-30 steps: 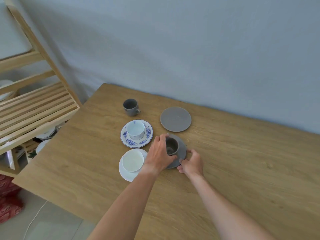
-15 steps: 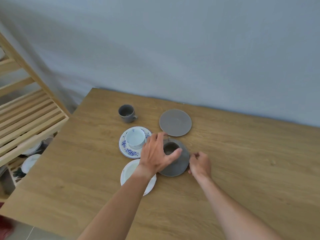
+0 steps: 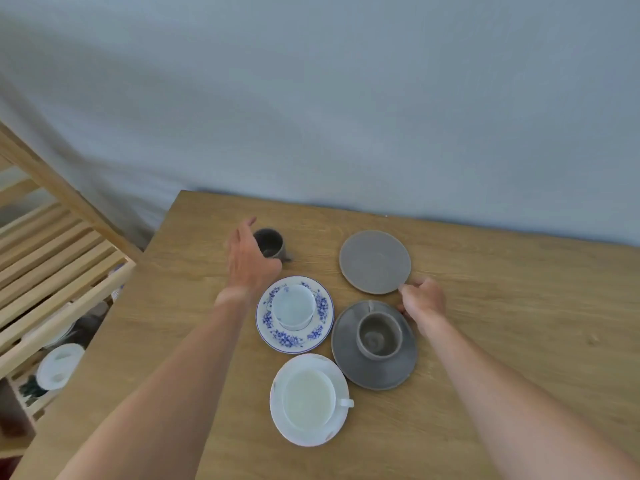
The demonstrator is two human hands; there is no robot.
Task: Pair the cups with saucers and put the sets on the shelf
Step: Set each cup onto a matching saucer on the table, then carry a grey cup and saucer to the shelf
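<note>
Moved off paired grey set: left hand (image 3: 251,261) spread beside small dark grey ceramic mug (image 3: 270,243); right hand (image 3: 423,301) pinching round grey saucer (image 3: 375,261) rim. Last pairing; next, close around mug.

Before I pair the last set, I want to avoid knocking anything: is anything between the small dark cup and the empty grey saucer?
Nothing visible: bare table lies between the small dark cup and the empty grey saucer. The left hand is beside the cup.

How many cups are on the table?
4: a dark grey cup by the left hand, a blue-flowered cup, a grey cup and a white cup, these three on saucers.
</note>
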